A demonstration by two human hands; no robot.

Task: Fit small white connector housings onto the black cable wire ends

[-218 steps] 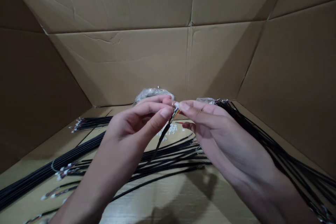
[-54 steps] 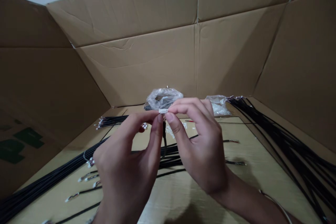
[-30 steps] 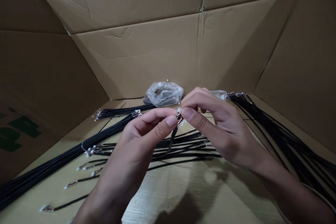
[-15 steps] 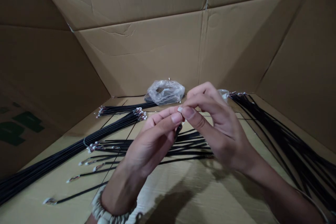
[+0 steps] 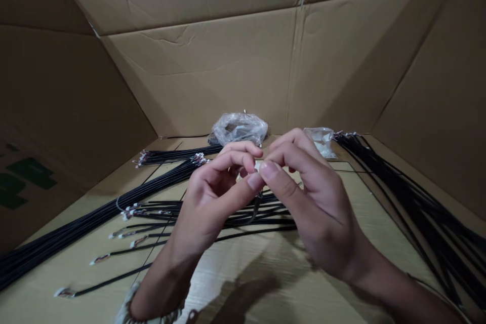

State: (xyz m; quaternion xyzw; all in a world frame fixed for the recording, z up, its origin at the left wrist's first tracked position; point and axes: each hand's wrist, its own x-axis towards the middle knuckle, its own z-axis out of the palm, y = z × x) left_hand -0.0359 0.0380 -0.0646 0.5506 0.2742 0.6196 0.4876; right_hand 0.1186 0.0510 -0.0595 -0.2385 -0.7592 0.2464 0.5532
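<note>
My left hand (image 5: 208, 197) and my right hand (image 5: 319, 202) meet fingertip to fingertip above the middle of the surface. Both are closed in a pinch, thumb against fingers, on the end of a black cable (image 5: 257, 207). A small white connector (image 5: 257, 165) at that end shows only as a sliver between the fingertips. The cable hangs down below the thumbs. Beneath my hands lie several loose black cables (image 5: 235, 220), their white connector ends (image 5: 65, 292) pointing left.
A tied bundle of black cables (image 5: 94, 225) runs along the left, another bundle (image 5: 178, 155) behind it. More cables (image 5: 402, 202) spread at the right. A clear plastic bag (image 5: 240, 129) and a smaller bag with white parts (image 5: 322, 143) stand before the cardboard wall (image 5: 212, 71).
My left fingers have lifted and curled, with the thumb now close under the right thumb. The white connector is more covered than before. The small bag at right has come into fuller view.
</note>
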